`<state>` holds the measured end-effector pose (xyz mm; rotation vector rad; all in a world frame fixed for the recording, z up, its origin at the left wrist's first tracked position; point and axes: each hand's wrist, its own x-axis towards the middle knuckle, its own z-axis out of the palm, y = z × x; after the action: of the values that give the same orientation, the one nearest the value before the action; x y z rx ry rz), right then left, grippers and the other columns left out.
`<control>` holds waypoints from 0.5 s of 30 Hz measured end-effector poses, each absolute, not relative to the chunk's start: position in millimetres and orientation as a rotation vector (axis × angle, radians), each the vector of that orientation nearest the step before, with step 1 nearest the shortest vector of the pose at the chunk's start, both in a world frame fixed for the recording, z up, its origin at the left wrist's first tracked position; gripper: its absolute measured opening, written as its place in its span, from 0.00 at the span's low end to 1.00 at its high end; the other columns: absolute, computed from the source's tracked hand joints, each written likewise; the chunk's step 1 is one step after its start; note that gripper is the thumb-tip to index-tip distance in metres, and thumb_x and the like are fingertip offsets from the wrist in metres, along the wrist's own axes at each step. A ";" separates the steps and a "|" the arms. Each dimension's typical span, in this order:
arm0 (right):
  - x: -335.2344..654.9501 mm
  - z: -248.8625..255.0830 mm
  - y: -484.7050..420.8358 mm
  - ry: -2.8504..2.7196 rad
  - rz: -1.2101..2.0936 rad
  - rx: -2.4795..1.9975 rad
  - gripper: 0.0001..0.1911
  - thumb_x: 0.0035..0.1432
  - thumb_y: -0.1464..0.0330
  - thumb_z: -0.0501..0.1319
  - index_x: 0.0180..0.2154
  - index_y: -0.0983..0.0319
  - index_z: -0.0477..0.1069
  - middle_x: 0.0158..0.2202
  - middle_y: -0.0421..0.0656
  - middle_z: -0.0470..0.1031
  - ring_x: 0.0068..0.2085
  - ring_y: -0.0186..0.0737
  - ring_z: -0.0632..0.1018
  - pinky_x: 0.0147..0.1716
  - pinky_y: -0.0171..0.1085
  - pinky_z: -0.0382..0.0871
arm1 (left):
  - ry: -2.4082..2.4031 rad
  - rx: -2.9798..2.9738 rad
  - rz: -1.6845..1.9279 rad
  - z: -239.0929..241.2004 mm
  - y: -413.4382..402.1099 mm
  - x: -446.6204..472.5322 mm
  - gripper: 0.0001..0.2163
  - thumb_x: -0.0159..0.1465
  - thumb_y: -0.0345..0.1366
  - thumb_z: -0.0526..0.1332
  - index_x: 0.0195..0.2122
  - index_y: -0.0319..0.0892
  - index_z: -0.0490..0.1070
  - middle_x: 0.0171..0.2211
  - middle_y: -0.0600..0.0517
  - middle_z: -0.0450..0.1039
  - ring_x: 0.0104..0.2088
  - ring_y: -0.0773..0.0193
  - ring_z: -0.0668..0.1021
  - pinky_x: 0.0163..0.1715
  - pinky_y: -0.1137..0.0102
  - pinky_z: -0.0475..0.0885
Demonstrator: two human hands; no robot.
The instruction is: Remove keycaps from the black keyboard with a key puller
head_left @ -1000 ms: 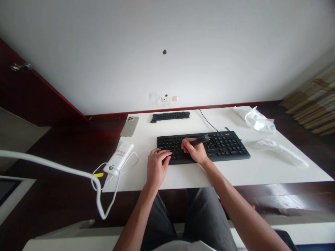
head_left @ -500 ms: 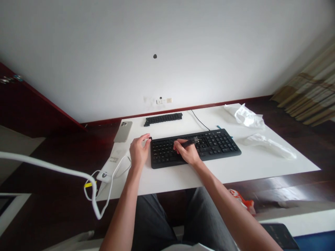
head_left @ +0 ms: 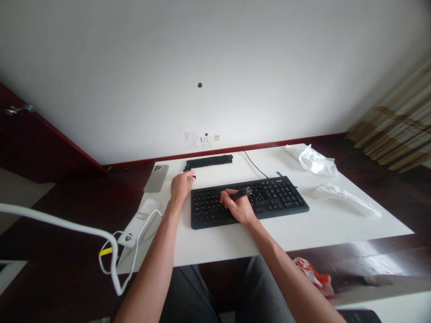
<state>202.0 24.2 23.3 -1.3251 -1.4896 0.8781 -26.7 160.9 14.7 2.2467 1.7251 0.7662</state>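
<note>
A black keyboard (head_left: 283, 204) lies on the white table, with some of its key positions showing lighter squares. Over its middle, my right hand (head_left: 240, 208) is closed around a dark, pen-like tool (head_left: 241, 193) whose far end points up and right. What its lower tip touches is hidden by my fingers. Beyond the keyboard's left corner, my left hand (head_left: 181, 187) pinches a small black keycap (head_left: 193, 177) between thumb and fingertips. It is just in front of several black keycaps (head_left: 210, 161) set out in rows near the table's back edge.
A phone (head_left: 156, 178) lies face down at the table's left edge. Closer to me are a white power strip (head_left: 141, 220) and its looping white cable (head_left: 116, 251). Crumpled clear plastic bags (head_left: 316, 161) rest on the right. The keyboard's cord (head_left: 256, 165) runs toward the back.
My left hand has moved from the keyboard's upper left corner toward the keycap rows, carrying the keycap. My right hand stays over the keyboard with the tool. The view has tilted up slightly.
</note>
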 end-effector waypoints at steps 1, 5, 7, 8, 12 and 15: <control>202.0 23.2 24.2 -1.489 0.876 -1.326 0.22 0.71 0.58 0.55 0.26 0.60 0.72 0.21 0.39 0.69 0.24 0.35 0.70 0.27 0.36 0.61 | 1.747 2.250 0.779 14.5 158.4 -27.9 0.14 0.68 0.32 0.64 0.54 0.48 0.79 0.51 0.52 0.83 0.52 0.55 0.82 0.58 0.63 0.72; 202.0 24.0 24.2 -1.473 0.879 -1.321 0.22 0.71 0.59 0.55 0.27 0.60 0.72 0.21 0.39 0.69 0.24 0.35 0.69 0.26 0.36 0.60 | 1.812 2.321 0.855 17.0 146.5 -31.9 0.14 0.68 0.30 0.61 0.51 0.50 0.81 0.51 0.51 0.82 0.51 0.55 0.80 0.55 0.63 0.72; 201.9 24.8 23.9 -1.469 0.883 -1.319 0.22 0.71 0.58 0.55 0.27 0.60 0.72 0.21 0.39 0.69 0.24 0.36 0.69 0.26 0.36 0.60 | 1.820 2.342 0.852 18.5 141.9 -31.8 0.14 0.67 0.28 0.60 0.48 0.50 0.82 0.47 0.51 0.81 0.48 0.56 0.79 0.53 0.65 0.73; 201.8 25.2 23.8 -1.468 0.885 -1.320 0.22 0.71 0.58 0.55 0.27 0.60 0.72 0.21 0.39 0.69 0.24 0.36 0.69 0.26 0.36 0.60 | 1.824 2.339 0.829 18.9 140.3 -31.0 0.15 0.67 0.29 0.59 0.48 0.50 0.82 0.45 0.51 0.80 0.47 0.56 0.79 0.51 0.66 0.73; 201.4 26.3 23.5 -1.465 0.882 -1.333 0.22 0.71 0.58 0.54 0.27 0.61 0.72 0.21 0.39 0.69 0.24 0.36 0.70 0.27 0.36 0.60 | 1.860 2.282 0.683 18.6 137.7 -25.6 0.16 0.67 0.31 0.59 0.51 0.51 0.81 0.40 0.51 0.79 0.42 0.58 0.80 0.47 0.66 0.74; 201.1 25.9 23.5 -1.475 0.878 -1.334 0.23 0.72 0.57 0.54 0.27 0.61 0.72 0.21 0.39 0.69 0.24 0.36 0.69 0.27 0.35 0.60 | 1.894 2.237 0.634 18.3 137.8 -23.7 0.17 0.68 0.32 0.58 0.52 0.52 0.81 0.41 0.52 0.80 0.42 0.57 0.80 0.47 0.66 0.74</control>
<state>201.1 23.5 25.9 -1.3338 -1.4749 0.8780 -23.7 137.8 18.3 2.2371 1.8944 0.6336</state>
